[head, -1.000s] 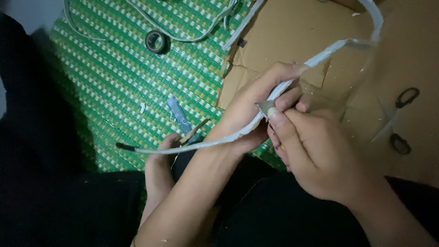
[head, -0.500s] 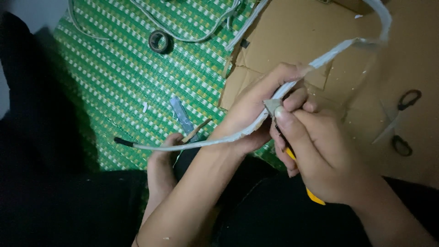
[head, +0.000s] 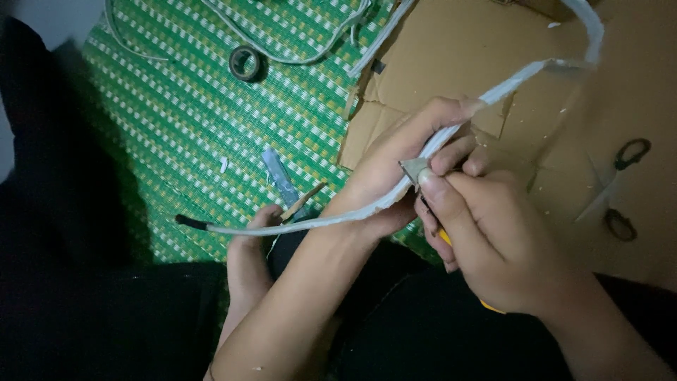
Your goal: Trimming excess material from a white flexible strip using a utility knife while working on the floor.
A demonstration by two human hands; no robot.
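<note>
My left hand (head: 395,169) grips a long flat white cable (head: 508,88) that runs from a dark stripped end at the left (head: 189,222), through my fist, and arcs up to the top right. My right hand (head: 486,233) holds a yellow-handled utility knife (head: 447,238), its grey blade tip (head: 411,169) pressed against the cable just beside my left thumb. Both hands touch each other above my lap. A bare foot (head: 254,233) lies under the cable's left part.
A green woven mat (head: 190,120) covers the floor. A flattened cardboard sheet (head: 451,49) lies at upper right with scissors (head: 620,187) on it. A roll of black tape (head: 245,63), more white cable (head: 296,49) and a grey strip of sheath (head: 278,176) lie on the mat.
The view has shifted slightly. My right hand has turned and slid a little along the cable, showing the yellow knife handle under my fingers. The left hand's grip holds.
</note>
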